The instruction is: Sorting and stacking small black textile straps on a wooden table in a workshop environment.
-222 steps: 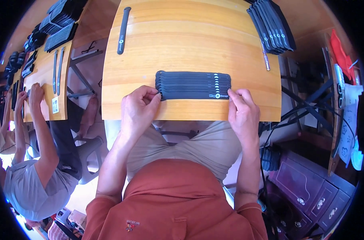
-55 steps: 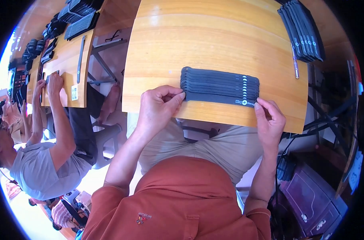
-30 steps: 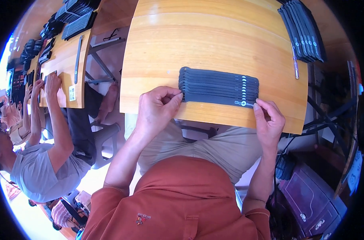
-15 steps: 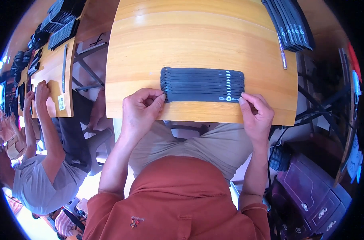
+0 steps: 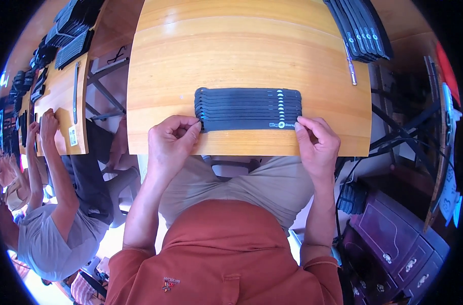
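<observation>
Several dark straps lie overlapped like shingles near the front edge of the wooden table. Each has a pale mark toward its right end, and these marks form a column. My left hand pinches the left end of the nearest strap between thumb and fingers. At the opposite end, my right hand has its thumb and fingertips closed on the same strap's near corner. The nearest strap lies flat, its printed face showing; the straps behind it show only narrow strips.
A fanned pile of dark straps sits at the table's far right, with a slim pen-like tool beside it. To the left, another person works at a second table holding stacks of straps. A dark purple drawer cabinet stands lower right.
The whole view has shifted slightly, so the table and straps appear a little further left. Both hands keep their pinch at the strap's ends, with no clear movement against it.
</observation>
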Demonstrator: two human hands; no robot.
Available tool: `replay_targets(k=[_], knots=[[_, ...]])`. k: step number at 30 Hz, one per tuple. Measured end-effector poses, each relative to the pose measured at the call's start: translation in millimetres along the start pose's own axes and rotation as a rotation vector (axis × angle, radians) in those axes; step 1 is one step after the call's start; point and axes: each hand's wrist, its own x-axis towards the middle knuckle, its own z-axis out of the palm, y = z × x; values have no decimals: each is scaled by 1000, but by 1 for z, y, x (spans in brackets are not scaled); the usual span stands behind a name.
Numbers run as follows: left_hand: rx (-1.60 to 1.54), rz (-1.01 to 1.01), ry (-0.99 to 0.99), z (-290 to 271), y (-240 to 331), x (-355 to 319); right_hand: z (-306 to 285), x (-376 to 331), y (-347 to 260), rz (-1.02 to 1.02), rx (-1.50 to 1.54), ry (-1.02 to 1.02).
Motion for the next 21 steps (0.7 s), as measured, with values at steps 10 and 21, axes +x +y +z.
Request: replay_targets(k=[10, 21], knots=[[44, 3, 16, 1, 3, 0, 0, 1, -2, -25, -35, 0], [33, 9, 9, 0, 2, 0, 1, 3, -6, -76, -99, 5]])
